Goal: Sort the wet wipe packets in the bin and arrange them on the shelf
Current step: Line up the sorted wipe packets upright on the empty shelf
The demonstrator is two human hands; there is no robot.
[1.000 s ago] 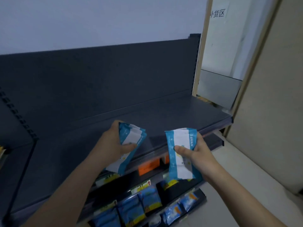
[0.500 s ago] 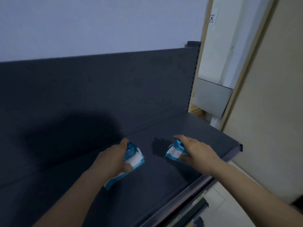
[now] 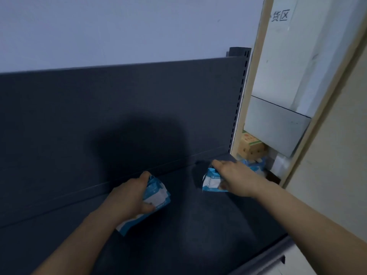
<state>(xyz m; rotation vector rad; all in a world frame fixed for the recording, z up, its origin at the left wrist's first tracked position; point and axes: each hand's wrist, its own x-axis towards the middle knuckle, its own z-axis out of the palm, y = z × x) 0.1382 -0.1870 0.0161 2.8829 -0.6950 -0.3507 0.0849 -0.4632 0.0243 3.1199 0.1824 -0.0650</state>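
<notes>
Filling the view from 8 o'clock across to 2: a dark grey back panel (image 3: 119, 100), upright, with a soft shadow (image 3: 139, 147) on it at centre.
Shelf (image 3: 198, 231), same dark grey, running flat beneath the panel, from 6 to 4 o'clock.
Pale wall (image 3: 119, 26) above, at 12 o'clock.
Wooden frame (image 3: 256, 80) at 2 o'clock, with a perforated upright (image 3: 239, 92) just beside it on the shelf side. Behind the frame is a grey panel (image 3: 276, 126), and below that a cardboard box (image 3: 251, 148), partly hidden.
Left forearm (image 3: 79, 241) entering from 7 o'clock, right forearm (image 3: 307, 221) from 4 o'clock, both bare.
Left hand (image 3: 129, 197), over the shelf at 7 o'clock of centre. Its fingers are curled round the left packet (image 3: 156, 193), blue and white. Fingertips hook the far edge and the thumb lies across the near face. The packet shows at 3 o'clock of the hand, and one end pokes out under the palm at 7 o'clock. One packet or several stacked, I cannot tell.
Right hand (image 3: 236, 177), at 4 o'clock of centre, close to the back panel. Its fingers are bent over the top of the right packet (image 3: 211, 180), thumb tucked at the near side, gripping. The packet shows at 9 o'clock of the hand, roughly on edge, its lower edge down at the shelf surface. Bare shelf lies between the two packets.
Paper sign (image 3: 280, 15) with printed characters, at 1 o'clock.
</notes>
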